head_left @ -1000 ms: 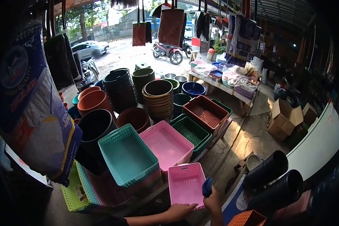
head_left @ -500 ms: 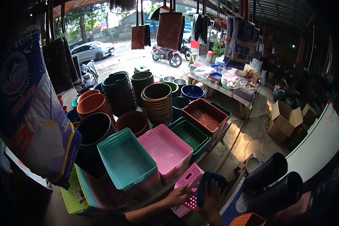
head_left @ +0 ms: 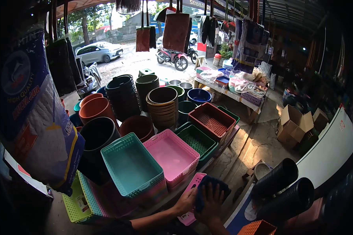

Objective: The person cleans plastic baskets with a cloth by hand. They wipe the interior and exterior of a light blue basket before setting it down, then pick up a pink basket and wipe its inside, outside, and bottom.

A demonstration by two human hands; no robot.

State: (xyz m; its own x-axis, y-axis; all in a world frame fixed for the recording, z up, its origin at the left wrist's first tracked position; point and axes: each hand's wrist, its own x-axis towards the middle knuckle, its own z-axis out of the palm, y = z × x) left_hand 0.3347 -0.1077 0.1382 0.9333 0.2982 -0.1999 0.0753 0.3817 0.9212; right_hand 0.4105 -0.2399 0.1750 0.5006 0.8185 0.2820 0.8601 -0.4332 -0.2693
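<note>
A pink perforated plastic basket (head_left: pixel 188 220) is tilted on its side at the lower middle, in front of the stacked baskets. My left hand (head_left: pixel 185 202) grips its edge, fingers closed around the rim. A dark blue cloth (head_left: pixel 224 186) lies against the basket's side and covers part of it. My right hand (head_left: pixel 210 203) presses on the cloth and holds it there, with fingers stretched over it. The basket's far side is hidden behind the hands and cloth.
A teal basket (head_left: pixel 132 164) and a pink basket stack (head_left: pixel 172 152) stand just ahead. Beyond are buckets (head_left: pixel 162 107) and a red crate (head_left: pixel 212 120). Black stacked pots (head_left: pixel 280 180) and an orange basket (head_left: pixel 259 228) are at right. A packaged mop (head_left: pixel 39 117) hangs at left.
The cloth and my right hand have moved slightly left over the pink basket, covering more of it. My left hand still grips the basket's edge.
</note>
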